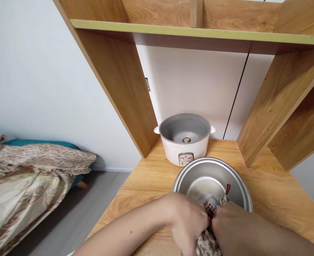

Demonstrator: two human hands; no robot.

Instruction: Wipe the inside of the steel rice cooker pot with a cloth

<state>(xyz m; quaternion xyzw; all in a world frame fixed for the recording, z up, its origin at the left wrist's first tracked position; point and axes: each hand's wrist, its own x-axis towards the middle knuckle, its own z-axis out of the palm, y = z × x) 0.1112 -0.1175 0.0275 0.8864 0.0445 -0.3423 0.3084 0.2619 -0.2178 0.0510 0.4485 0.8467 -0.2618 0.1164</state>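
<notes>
The left hand (190,218) and the right hand (231,224) meet at the bottom, knuckles close together, both clenched around a bunched brown-and-white cloth (208,244). Part of the cloth hangs below the fists, and another part shows just past them, over the near side of a metal pot (209,168). A small red tag (228,188) sticks up beyond the right hand, against the pot's inside wall. The hands hide the near edge of the pot, so I cannot tell whether they touch it.

The pot sits with its mouth up on a wooden table (135,202), its inside silver and its bottom somewhat dull. Just behind it stands a white rice cooker (169,149) without a lid, with a handle on each side and a front panel (186,159) partly covered by the pot's rim. Inside the cooker, a round button (186,139) sits in the middle of the grey base.

Wooden side boards (116,78) rise on both sides of the cooker, and a shelf (194,31) with a yellow-green edge crosses above. Off to the left, beyond the grey floor (93,188), a patterned blanket (42,156) covers a teal seat or bed. A pale wall (52,71) stands behind it.
</notes>
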